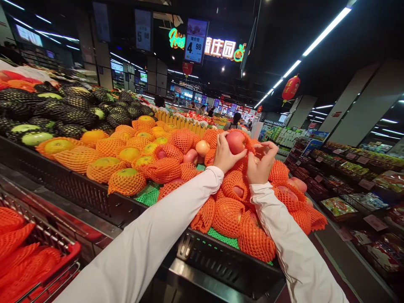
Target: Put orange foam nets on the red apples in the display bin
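My left hand (224,155) is closed around a red apple (236,142), held above the fruit pile with its upper side bare. At the apple's right, my right hand (262,162) pinches an orange foam net (250,145) that reaches the apple's side. Just below both hands lie apples in orange foam nets (229,216), heaped in a black crate (227,263) with green mesh lining. A few apples show without nets, among them a pale one (202,148) left of my left hand.
Left of the apples sit netted orange-yellow fruits (126,179), with melons in black nets (75,105) beyond. At lower left, a shopping cart (74,252) holds loose red-orange foam nets (28,265). Packaged goods shelves (362,185) stand at right. A person (234,122) is farther back.
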{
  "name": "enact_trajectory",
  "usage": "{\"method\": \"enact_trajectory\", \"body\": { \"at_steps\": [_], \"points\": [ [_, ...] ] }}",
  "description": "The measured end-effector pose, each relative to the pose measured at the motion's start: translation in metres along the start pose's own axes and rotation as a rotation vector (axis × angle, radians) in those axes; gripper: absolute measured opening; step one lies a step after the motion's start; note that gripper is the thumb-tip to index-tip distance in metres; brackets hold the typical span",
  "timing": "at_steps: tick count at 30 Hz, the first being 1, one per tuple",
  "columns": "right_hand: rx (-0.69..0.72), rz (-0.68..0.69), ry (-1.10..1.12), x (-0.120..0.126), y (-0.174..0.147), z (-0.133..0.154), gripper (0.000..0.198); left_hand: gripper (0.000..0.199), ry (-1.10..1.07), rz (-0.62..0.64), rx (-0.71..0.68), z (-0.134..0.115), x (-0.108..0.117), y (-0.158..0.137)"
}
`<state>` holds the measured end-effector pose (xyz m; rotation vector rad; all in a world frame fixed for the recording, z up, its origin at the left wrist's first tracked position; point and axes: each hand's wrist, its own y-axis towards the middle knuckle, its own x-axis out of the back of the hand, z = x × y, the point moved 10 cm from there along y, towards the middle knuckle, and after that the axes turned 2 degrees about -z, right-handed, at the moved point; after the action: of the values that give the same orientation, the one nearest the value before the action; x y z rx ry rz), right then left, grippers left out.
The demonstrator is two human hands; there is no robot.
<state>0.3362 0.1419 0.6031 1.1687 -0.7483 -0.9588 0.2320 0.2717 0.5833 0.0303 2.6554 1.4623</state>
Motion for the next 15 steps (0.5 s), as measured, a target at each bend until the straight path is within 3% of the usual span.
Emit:
{"method": "enact_trajectory", "body": {
  "at_steps": [4,9,15],
  "points": [
    [-0.062,0.07,0.103,-0.006,0.003,-0.002,0.033,0.075,0.044,-0.039,-0.087,-0.003,0.005,0.0],
    [-0.173,0.169,0.192,-0.012,0.006,-0.012,0.06,0.079,0.06,-0.017,-0.323,-0.022,0.005,-0.004],
    [-0.086,0.19,0.157,-0.016,0.002,-0.007,0.094,0.072,0.02,-0.032,-0.556,-0.046,0.012,-0.013]
  ]
}}
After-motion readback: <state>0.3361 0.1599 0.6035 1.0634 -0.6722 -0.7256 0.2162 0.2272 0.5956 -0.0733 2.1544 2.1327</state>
